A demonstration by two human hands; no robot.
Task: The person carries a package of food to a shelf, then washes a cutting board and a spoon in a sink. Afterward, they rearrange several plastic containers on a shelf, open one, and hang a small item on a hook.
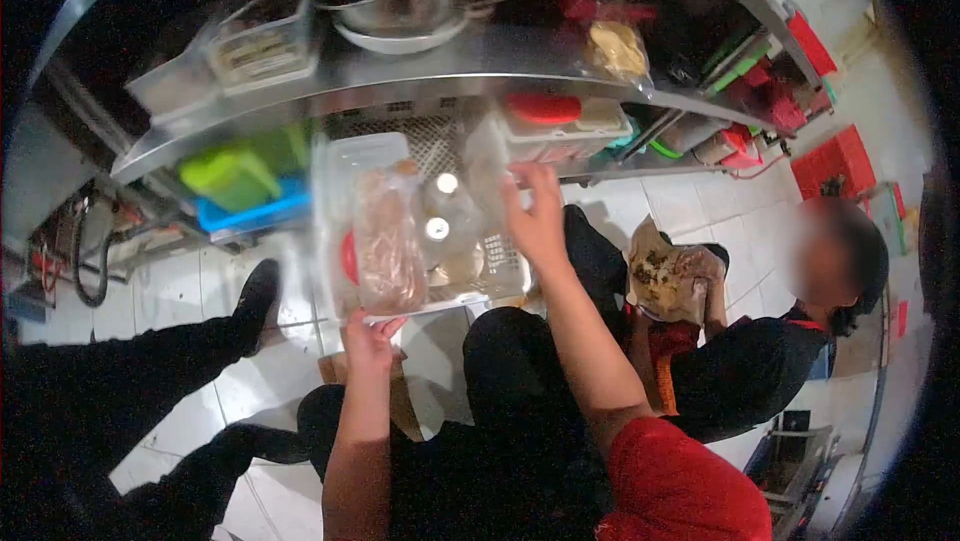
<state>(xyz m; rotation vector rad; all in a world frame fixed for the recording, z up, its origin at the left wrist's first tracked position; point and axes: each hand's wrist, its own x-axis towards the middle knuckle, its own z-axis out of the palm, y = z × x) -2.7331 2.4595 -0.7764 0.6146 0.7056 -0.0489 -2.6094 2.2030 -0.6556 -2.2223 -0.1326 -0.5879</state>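
A white plastic basket [505,266] juts out from under a metal shelf. My left hand [368,343] is closed on its front edge near the left corner, fingers curled at the rim. Over the right side of the basket, my right hand [537,216] has bent fingers against the wall, gripping it; some fingertips are blurred. Inside the basket lies a clear plastic bag of brownish food [388,241]. Beside it are clear containers or bottles with white caps [437,229], partly blurred. A red round thing [349,259] shows through at the left.
Above runs a steel shelf [440,83] with a metal bowl [400,3] and clear tubs [262,51]. Green containers [230,176] sit in a blue tray [255,209] at left. A co-worker [750,366] at right holds a stained bag [670,276]. Another person's leg [150,361] is at left.
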